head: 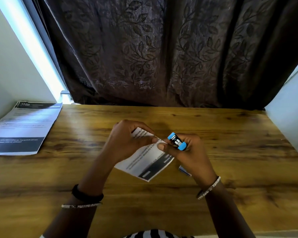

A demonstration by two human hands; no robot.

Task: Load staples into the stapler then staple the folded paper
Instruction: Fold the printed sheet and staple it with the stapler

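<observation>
A folded printed paper (145,164) is held over the middle of the wooden table (162,203). My left hand (127,140) pinches its upper part between thumb and fingers. My right hand (187,152) grips a small blue and black stapler (177,141), its nose pointing at the paper's top right corner, with my thumb resting on the paper. I cannot tell whether the stapler's jaws are on the paper. A small white and blue box (185,170), probably the staple box, lies on the table, mostly hidden under my right wrist.
A stack of printed sheets (22,127) lies at the table's far left corner against a white wall. A dark leaf-patterned curtain (162,48) hangs behind the table. A white panel (289,114) borders the right side.
</observation>
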